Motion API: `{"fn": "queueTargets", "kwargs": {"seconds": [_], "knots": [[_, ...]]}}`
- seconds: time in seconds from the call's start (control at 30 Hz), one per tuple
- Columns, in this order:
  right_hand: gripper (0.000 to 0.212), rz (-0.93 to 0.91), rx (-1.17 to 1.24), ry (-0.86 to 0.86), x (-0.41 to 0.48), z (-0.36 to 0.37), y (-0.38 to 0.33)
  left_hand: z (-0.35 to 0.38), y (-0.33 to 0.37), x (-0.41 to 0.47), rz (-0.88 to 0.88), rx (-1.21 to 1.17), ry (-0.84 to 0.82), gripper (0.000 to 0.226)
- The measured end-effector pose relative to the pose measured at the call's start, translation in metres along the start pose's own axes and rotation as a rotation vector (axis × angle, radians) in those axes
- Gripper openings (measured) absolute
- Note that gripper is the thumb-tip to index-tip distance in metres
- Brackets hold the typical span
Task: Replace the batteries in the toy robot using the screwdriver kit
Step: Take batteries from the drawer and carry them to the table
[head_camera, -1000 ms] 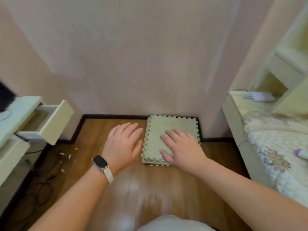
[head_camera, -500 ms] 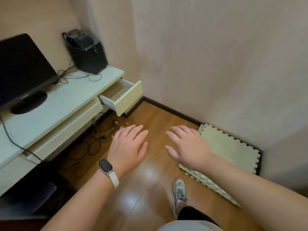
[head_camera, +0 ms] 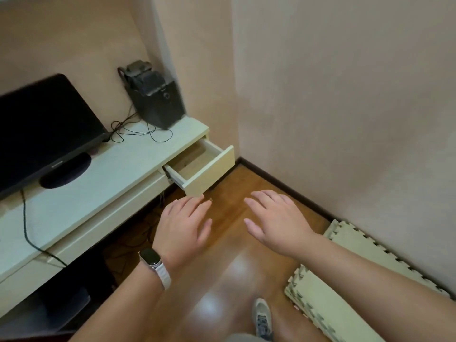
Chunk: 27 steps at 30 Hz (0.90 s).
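At the right end of the desk [head_camera: 118, 169] a drawer [head_camera: 209, 169] is pulled out, and its wooden bottom shows. The left hand [head_camera: 183, 225] and the right hand [head_camera: 276, 218] hover over the wooden floor [head_camera: 222, 280], fingers straight and spread, gripping nothing. The left fingertips are just below the drawer front. Where the toy robot lies, I cannot tell. A monitor [head_camera: 44, 127] and a black speaker [head_camera: 158, 102] stand on the desk. Foam mats [head_camera: 345, 280] lie by the right wall.
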State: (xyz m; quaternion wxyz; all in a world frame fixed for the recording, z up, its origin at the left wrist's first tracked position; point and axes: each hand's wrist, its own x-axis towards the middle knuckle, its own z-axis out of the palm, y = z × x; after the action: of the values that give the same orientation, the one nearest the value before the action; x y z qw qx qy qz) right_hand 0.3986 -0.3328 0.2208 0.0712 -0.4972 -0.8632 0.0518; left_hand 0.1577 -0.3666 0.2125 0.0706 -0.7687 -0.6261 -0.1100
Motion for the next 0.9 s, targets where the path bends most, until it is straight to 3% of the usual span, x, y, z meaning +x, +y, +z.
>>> {"fn": "queueTargets", "kwargs": {"seconds": [0.13,0.43,0.9], "knots": [[0.056,-0.056,0.037,-0.028,0.05,0.001,0.02,0.007,-0.007,0.03,-0.058,-0.006,-0.003,0.039],[0.054,-0.095,0.102,-0.1,0.126,0.027,0.033,0.038,-0.059,0.078,-0.156,-0.009,-0.085,0.046],[0.05,-0.141,-0.064,-0.244,0.329,0.073,0.032,0.139,-0.197,0.205,-0.076,-0.152,-0.139,0.033]]}}
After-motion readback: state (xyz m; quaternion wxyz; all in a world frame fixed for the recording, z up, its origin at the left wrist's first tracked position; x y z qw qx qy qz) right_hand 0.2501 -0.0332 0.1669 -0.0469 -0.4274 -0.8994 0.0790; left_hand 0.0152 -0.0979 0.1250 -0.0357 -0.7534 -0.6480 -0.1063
